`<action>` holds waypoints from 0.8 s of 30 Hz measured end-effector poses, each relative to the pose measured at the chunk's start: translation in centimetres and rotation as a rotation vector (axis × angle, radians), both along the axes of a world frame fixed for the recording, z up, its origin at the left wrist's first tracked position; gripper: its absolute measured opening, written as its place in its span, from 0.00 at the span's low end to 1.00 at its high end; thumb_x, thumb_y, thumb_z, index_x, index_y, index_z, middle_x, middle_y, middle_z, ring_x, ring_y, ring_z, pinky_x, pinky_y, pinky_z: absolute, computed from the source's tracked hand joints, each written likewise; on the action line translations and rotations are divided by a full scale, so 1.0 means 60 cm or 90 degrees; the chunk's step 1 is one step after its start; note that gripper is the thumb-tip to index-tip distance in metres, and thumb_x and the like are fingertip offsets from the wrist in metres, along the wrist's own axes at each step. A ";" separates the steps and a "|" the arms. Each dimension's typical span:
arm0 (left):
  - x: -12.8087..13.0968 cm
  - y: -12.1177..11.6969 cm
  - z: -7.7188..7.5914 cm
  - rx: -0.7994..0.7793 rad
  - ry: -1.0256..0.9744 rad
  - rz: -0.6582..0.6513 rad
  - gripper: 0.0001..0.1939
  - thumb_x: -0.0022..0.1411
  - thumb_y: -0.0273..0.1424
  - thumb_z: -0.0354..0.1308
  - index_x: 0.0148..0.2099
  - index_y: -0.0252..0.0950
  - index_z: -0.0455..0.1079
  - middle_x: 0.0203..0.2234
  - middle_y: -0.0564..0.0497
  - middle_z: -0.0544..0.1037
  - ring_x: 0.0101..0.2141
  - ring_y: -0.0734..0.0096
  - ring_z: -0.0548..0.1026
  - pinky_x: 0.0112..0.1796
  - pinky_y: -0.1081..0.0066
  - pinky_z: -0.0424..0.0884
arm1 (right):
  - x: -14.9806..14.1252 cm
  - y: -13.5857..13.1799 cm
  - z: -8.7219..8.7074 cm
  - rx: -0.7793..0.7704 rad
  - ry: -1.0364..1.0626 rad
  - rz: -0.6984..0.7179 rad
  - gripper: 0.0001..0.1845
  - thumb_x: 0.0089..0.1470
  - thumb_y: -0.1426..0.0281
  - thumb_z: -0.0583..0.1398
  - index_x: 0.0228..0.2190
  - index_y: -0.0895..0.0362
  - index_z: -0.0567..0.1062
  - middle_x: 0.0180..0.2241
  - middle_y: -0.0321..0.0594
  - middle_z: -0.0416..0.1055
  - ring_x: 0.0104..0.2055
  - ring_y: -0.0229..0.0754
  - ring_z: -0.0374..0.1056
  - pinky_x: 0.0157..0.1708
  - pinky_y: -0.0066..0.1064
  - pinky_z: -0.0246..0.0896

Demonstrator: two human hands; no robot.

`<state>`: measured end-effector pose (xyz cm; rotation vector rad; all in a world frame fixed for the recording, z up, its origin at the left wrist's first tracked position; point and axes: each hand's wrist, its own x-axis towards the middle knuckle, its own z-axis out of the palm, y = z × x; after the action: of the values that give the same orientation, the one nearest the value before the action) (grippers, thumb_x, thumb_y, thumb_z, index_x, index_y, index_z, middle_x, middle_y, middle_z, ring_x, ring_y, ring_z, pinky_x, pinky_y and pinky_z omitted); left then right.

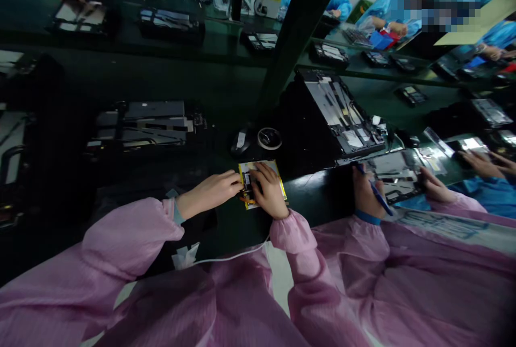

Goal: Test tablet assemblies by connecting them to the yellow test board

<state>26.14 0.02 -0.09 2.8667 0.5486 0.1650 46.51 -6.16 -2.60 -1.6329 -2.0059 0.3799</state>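
Where the part lies: from my remote seat I see a yellow-edged flat module (pixel 263 167) lying flat on a dark green workbench (pixel 310 193), directly in front of the wearer.

Handling: I judge it light, thin and fairly stiff, but fragile, and the orange strip (pixel 244 199) at its near corner looks easily torn. I would hold it by the yellow rim and avoid bending it.

Grip: both hands are on it, fingers curled. I cannot tell whether they pinch anything or only press.

Things: the left hand (pixel 209 191) reaches its left edge; the right hand (pixel 269 191) covers its middle.

Rest: beyond lie a computer mouse (pixel 241 141), a tape roll (pixel 269 138) and an opened tablet (pixel 342 115). To the right, a co-worker's hand (pixel 365 193) holds a blue pen (pixel 377 196).
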 end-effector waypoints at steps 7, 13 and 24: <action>0.004 -0.004 -0.010 0.016 -0.029 -0.002 0.09 0.65 0.21 0.48 0.43 0.33 0.69 0.40 0.46 0.72 0.42 0.65 0.69 0.41 0.69 0.70 | 0.005 -0.004 0.003 -0.009 0.027 0.018 0.19 0.56 0.74 0.55 0.49 0.55 0.72 0.59 0.46 0.64 0.66 0.51 0.51 0.61 0.51 0.50; 0.005 -0.002 -0.013 0.025 -0.023 0.014 0.07 0.66 0.24 0.49 0.42 0.34 0.68 0.38 0.47 0.73 0.39 0.65 0.70 0.40 0.68 0.69 | 0.017 -0.007 0.002 -0.012 0.062 0.067 0.12 0.54 0.75 0.56 0.39 0.55 0.76 0.56 0.44 0.68 0.66 0.51 0.51 0.63 0.52 0.47; 0.007 -0.005 -0.006 -0.035 -0.062 0.021 0.09 0.69 0.26 0.47 0.43 0.32 0.68 0.40 0.46 0.74 0.41 0.66 0.70 0.43 0.68 0.69 | 0.016 -0.006 -0.003 -0.016 0.072 0.057 0.13 0.53 0.74 0.56 0.40 0.54 0.77 0.55 0.44 0.69 0.66 0.50 0.52 0.62 0.52 0.46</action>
<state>26.56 -0.26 -0.47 2.7799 0.5722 0.2876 47.47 -6.52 -2.79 -1.5048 -2.0013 0.5218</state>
